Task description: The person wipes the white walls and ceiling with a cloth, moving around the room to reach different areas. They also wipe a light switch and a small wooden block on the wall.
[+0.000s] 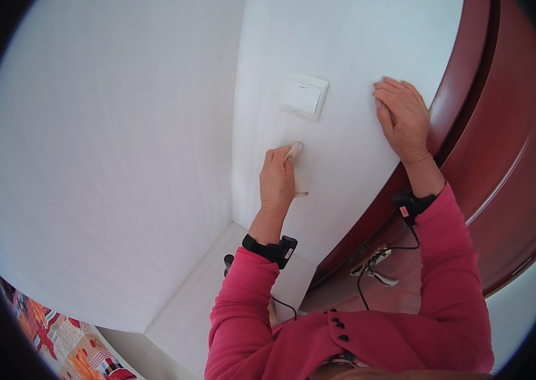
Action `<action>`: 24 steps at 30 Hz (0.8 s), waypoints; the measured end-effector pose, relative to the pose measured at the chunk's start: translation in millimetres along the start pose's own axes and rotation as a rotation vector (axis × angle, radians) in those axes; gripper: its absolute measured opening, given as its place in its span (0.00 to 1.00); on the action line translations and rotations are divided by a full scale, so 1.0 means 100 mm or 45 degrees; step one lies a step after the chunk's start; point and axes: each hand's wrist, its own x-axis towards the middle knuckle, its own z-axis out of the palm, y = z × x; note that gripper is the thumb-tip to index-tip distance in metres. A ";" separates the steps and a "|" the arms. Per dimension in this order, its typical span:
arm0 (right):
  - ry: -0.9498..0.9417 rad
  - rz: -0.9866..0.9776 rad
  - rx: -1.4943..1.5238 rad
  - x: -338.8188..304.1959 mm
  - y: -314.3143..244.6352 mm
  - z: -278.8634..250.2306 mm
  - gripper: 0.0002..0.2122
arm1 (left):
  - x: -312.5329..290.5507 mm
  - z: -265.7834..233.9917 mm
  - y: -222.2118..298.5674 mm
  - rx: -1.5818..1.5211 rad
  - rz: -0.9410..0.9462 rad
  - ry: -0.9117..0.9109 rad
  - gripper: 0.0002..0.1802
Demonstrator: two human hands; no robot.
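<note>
Below the white light switch (305, 97), my left hand (277, 177) is closed on a pale cream piece (294, 151) that looks like folded cloth, against the white wall (338, 171). A thin darker edge (302, 194) shows beside that hand, lower down; whether it belongs to the same piece I cannot tell. Farther right and higher, my right hand (403, 114) rests on the wall near the dark red door frame (461, 76). Its fingers lie stretched and slightly bent, with nothing seen in them.
A dark red door (509, 164) stands on the right, with a metal handle (383, 277) low down. White panels meet in a corner on the left. A patterned red and orange cloth (68, 335) lies at lower left. Black wrist bands (271, 251) with cables are on both my arms.
</note>
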 end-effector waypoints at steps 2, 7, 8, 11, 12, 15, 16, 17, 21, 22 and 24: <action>-0.010 0.007 -0.010 -0.01 0.01 0.00 0.07 | 0.07 -0.03 0.09 -0.141 -0.017 0.095 0.14; 0.013 0.029 0.028 -0.02 0.05 -0.02 0.07 | 0.47 -0.03 0.72 -0.311 0.437 0.332 0.13; 0.013 0.031 0.024 -0.02 0.05 -0.02 0.06 | 0.60 -0.02 0.84 -0.300 0.497 0.321 0.12; 0.028 0.030 0.027 -0.02 0.06 -0.03 0.06 | 0.84 0.05 1.11 -0.124 0.439 0.187 0.09; 0.033 0.030 0.023 -0.01 0.07 -0.03 0.06 | 0.89 0.09 1.17 -0.058 0.398 0.143 0.08; 0.037 0.038 0.036 -0.01 0.07 -0.02 0.06 | 0.88 0.20 1.22 0.044 0.285 0.127 0.07; 0.036 0.045 0.039 -0.01 0.07 -0.02 0.06 | 0.86 0.23 1.21 0.068 0.253 0.117 0.07; 0.040 0.047 0.042 -0.01 0.07 -0.02 0.06 | 0.85 0.25 1.17 0.052 0.300 0.134 0.07; 0.039 0.049 0.036 -0.02 0.08 -0.01 0.05 | 0.64 0.31 0.96 0.079 0.334 0.053 0.09; 0.034 0.051 0.022 -0.02 0.08 -0.01 0.05 | 0.55 0.31 0.89 0.092 0.365 0.038 0.09; 0.037 0.039 0.020 -0.02 0.07 -0.01 0.05 | 0.35 0.28 0.71 0.087 0.263 -0.052 0.10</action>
